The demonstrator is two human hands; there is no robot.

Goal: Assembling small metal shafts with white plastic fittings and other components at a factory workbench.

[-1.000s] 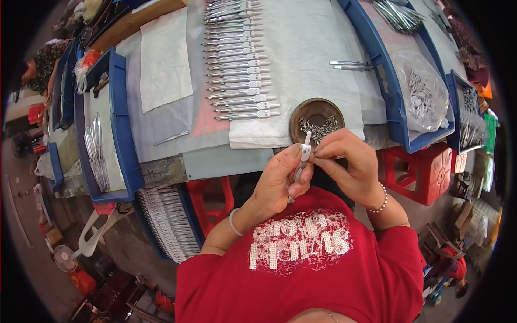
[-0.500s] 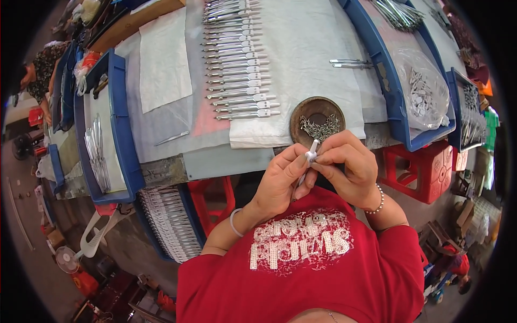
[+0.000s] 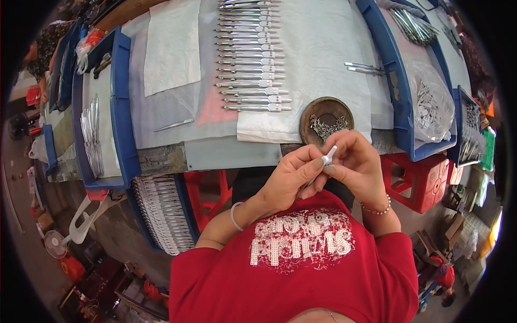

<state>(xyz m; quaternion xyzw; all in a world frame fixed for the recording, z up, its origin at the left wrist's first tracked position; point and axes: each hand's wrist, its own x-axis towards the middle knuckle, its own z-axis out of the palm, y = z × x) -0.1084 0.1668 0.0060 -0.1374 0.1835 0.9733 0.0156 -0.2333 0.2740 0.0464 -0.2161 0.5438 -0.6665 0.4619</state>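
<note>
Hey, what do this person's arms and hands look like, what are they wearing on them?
Both forearms are bare below short red sleeves. The left hand has a plain pale bangle at the wrist; the right hand has a beaded bracelet. No gloves and no rings that I can make out.

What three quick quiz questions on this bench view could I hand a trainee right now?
1. True or false: both hands hold one small metal piece between their fingertips.
2. What lies in the round brown dish just beyond the hands? A) small metal bits B) water C) nothing
3. Fill in: the finished metal tools lie in a neat ___ on the white cloth.

Key
1. True: the left hand and the right hand meet on the piece, close to the chest.
2. A
3. column
</note>
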